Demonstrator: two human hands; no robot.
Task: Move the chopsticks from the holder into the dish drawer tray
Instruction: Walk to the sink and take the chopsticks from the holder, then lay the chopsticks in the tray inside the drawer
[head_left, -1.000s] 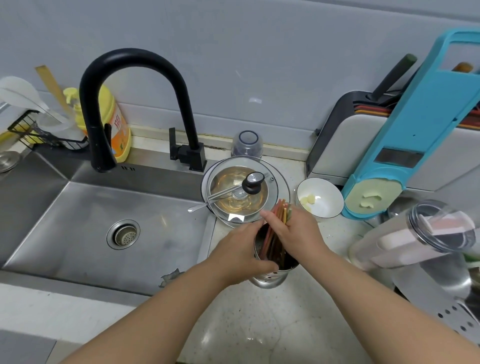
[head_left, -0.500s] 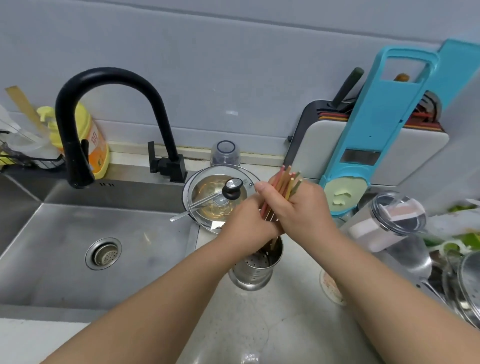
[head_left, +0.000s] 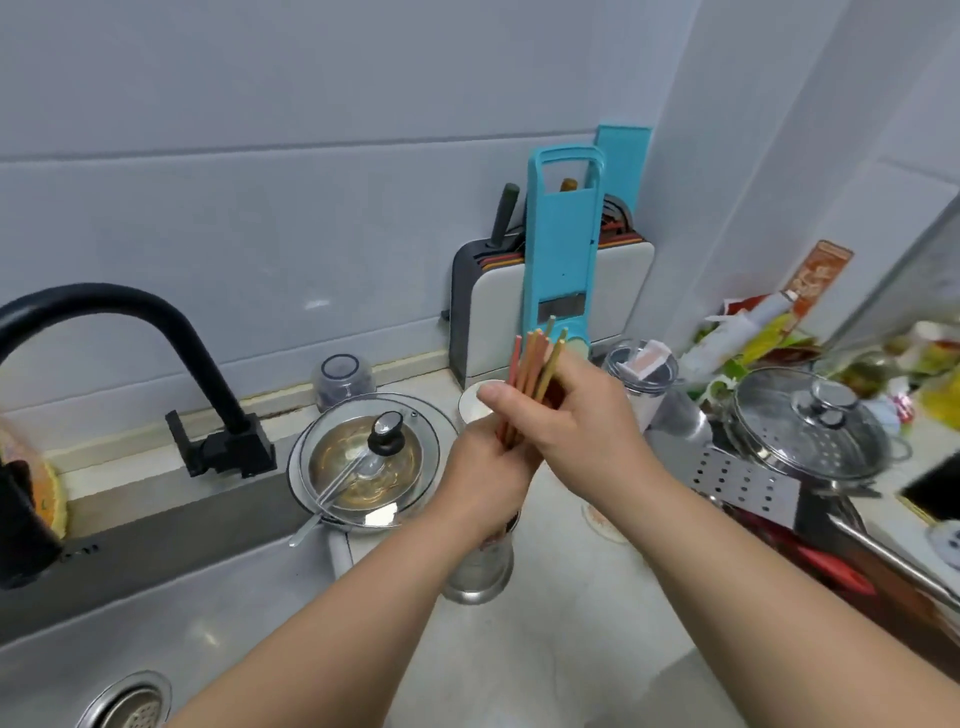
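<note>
Right hand (head_left: 576, 421) fingers clamped round chopsticks (head_left: 532, 366) mid-length, bundle near upright, tips up and tilted right; left hand (head_left: 485, 478) wraps holder (head_left: 480, 564) on bench directly below; lower ends hidden; tray unseen.

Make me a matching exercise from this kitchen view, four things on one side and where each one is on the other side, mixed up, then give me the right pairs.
Things:
1. chopsticks
2. holder
3. glass lid
4. blue slicer

Places:
A. leaning upright on the knife block at the wall
B. bunched in the right hand
C. lying over a pan beside the sink
D. standing on the counter under the left hand

Pairs: 1-B, 2-D, 3-C, 4-A
</note>
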